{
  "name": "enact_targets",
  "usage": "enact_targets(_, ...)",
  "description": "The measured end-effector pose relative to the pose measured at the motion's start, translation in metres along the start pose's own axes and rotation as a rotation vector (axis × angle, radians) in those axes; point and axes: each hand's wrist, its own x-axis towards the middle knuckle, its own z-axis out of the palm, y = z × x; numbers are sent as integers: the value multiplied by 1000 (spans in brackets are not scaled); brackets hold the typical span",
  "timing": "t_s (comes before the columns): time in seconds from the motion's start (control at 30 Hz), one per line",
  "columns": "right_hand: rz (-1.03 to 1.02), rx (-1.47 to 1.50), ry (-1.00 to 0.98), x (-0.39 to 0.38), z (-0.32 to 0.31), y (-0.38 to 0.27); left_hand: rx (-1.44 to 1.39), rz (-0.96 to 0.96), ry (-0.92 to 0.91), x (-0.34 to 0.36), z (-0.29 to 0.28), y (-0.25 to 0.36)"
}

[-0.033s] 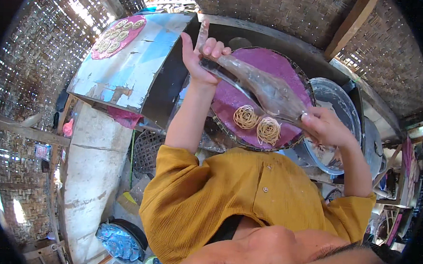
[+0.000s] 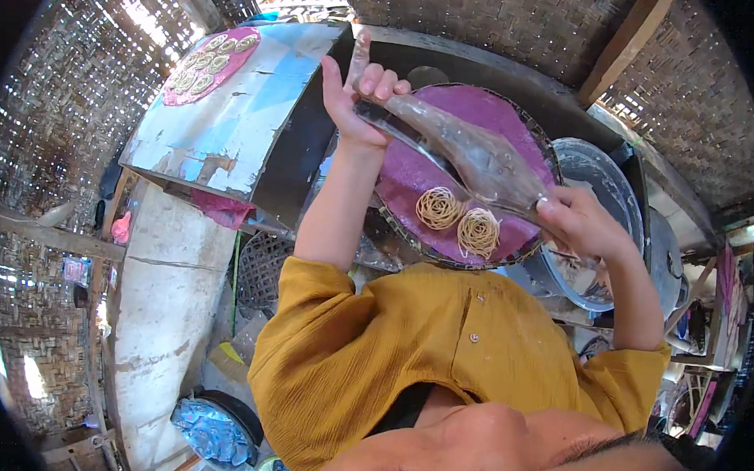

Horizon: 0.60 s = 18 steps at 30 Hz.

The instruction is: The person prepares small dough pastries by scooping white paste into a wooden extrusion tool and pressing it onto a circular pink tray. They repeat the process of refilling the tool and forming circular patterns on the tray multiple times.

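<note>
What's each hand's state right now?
Left hand: partly curled, holding one end of a translucent plastic bag.
Right hand: closed on the bag's other end.

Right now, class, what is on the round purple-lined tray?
Two yellowish coils sit on the tray. The plastic bag between the left hand and right hand covers part of it; anything beneath cannot be seen.

There are two hands [image 2: 353, 115], one bag [image 2: 487, 166], one tray [image 2: 469, 106] bearing two coils [image 2: 479, 231].
</note>
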Motion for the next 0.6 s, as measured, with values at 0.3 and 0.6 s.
enact_targets(0.3,-86,67,-74,9,16,2,-9,12,-3,-9,11,23)
enact_targets(0.6,-60,122,-89,-4,7,39,-178,-193,-1,-12,-1,-14)
